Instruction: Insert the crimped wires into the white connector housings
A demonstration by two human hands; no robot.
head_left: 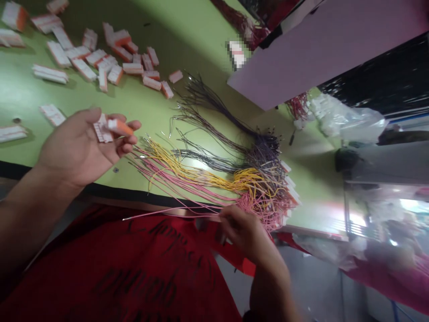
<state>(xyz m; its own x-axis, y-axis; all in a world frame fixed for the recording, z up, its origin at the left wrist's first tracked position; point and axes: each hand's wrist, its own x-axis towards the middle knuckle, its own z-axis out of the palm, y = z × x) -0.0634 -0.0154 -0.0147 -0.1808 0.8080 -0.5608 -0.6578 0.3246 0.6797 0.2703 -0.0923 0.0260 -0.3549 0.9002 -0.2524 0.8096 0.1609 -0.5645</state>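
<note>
My left hand (85, 145) is raised over the green table (187, 40), palm up, fingers curled around a small white and orange connector (112, 127). My right hand (243, 230) is at the table's near edge, pinching a single pink wire (167, 218) that runs out to the left. It rests beside a fanned bundle of pink wires (201, 194), yellow wires (181, 167) and dark grey wires (217, 134) lying on the table.
Several white and orange connectors (100, 62) lie scattered at the far left. A pale board (311, 49) overhangs the table at upper right. Clear plastic bags (348, 120) and a metal rack sit to the right. Red cloth (117, 268) covers my lap.
</note>
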